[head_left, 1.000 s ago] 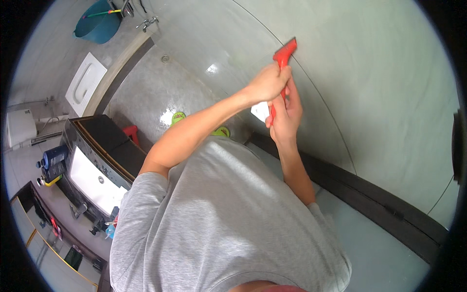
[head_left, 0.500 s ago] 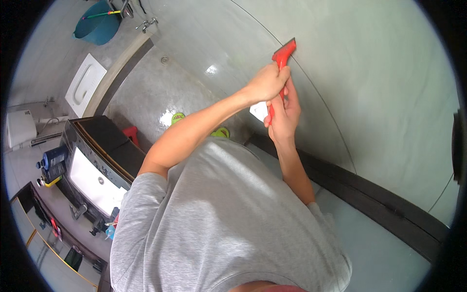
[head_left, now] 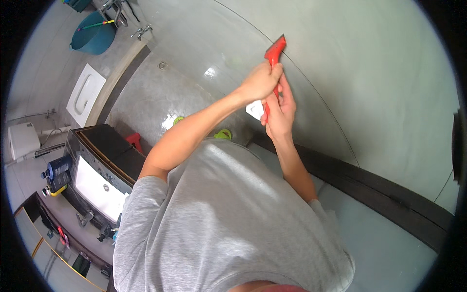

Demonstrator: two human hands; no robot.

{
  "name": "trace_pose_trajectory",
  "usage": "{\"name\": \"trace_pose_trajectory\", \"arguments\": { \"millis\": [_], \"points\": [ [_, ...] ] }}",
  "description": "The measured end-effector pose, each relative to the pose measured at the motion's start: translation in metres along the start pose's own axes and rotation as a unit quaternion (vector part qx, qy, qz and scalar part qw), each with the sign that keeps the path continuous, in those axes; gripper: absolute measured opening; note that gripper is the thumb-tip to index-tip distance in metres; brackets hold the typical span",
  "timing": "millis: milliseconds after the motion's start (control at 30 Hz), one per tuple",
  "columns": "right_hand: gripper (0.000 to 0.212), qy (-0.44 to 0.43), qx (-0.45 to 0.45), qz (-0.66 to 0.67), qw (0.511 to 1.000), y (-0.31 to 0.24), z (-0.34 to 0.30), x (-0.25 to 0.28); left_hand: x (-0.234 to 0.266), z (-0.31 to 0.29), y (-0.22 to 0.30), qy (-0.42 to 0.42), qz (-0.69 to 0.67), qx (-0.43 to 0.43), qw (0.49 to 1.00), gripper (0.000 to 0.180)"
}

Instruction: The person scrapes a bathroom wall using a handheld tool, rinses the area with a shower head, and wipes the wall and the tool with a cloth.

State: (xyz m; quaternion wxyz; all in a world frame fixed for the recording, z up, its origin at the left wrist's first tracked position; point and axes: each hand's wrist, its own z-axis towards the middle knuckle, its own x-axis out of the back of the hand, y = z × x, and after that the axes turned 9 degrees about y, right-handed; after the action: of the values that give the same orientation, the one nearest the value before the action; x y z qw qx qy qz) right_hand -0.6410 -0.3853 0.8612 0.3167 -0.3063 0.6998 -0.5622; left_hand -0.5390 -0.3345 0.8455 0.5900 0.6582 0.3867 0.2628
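Observation:
A red scraper with a flat, wide head lies at a slant against the grey-green wall, its head at a dark seam line. My left hand is closed around the handle just below the head. Lower down, my right hand wraps the same handle, its fingers partly covering it. Beside my right hand a white object shows, partly hidden by my hands; I cannot tell what it is.
A dark doorsill runs along the right. On the left are a vanity with a white sink, bottles, a squat toilet and a teal bucket. A red stool stands beside the vanity.
Both hands and the scraper appear slightly farther left in the picture, and the whole view has turned a little. The grip is the same, with the scraper's head still at the seam.

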Motion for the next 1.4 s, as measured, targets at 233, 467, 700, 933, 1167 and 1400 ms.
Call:
{"name": "trace_pose_trajectory", "arguments": {
  "millis": [233,467,700,933,1167,1400],
  "points": [
    [0.055,0.014,0.012,-0.016,1.0,0.0,-0.01,0.018,-0.012,-0.003,-0.004,-0.009,0.013,0.007,1.0,0.043],
    [0.056,0.012,-0.005,-0.014,1.0,0.0,-0.005,0.015,-0.007,-0.003,0.005,-0.025,0.004,0.054,0.998,0.045],
    [0.057,0.018,-0.023,-0.028,0.999,-0.005,-0.006,0.008,-0.008,-0.005,-0.005,-0.011,-0.011,0.063,0.998,0.044],
    [0.056,0.021,-0.034,-0.048,0.998,-0.007,-0.006,0.008,-0.004,-0.004,-0.004,-0.016,-0.043,0.08,0.996,0.042],
    [0.057,0.012,-0.019,-0.057,0.998,-0.012,-0.011,0.015,-0.016,-0.005,-0.013,-0.021,-0.099,0.062,0.993,0.042],
    [0.055,0.005,-0.023,-0.09,0.996,-0.018,-0.006,0.018,-0.012,-0.007,-0.004,-0.042,-0.124,0.103,0.986,0.043]
  ]
}}
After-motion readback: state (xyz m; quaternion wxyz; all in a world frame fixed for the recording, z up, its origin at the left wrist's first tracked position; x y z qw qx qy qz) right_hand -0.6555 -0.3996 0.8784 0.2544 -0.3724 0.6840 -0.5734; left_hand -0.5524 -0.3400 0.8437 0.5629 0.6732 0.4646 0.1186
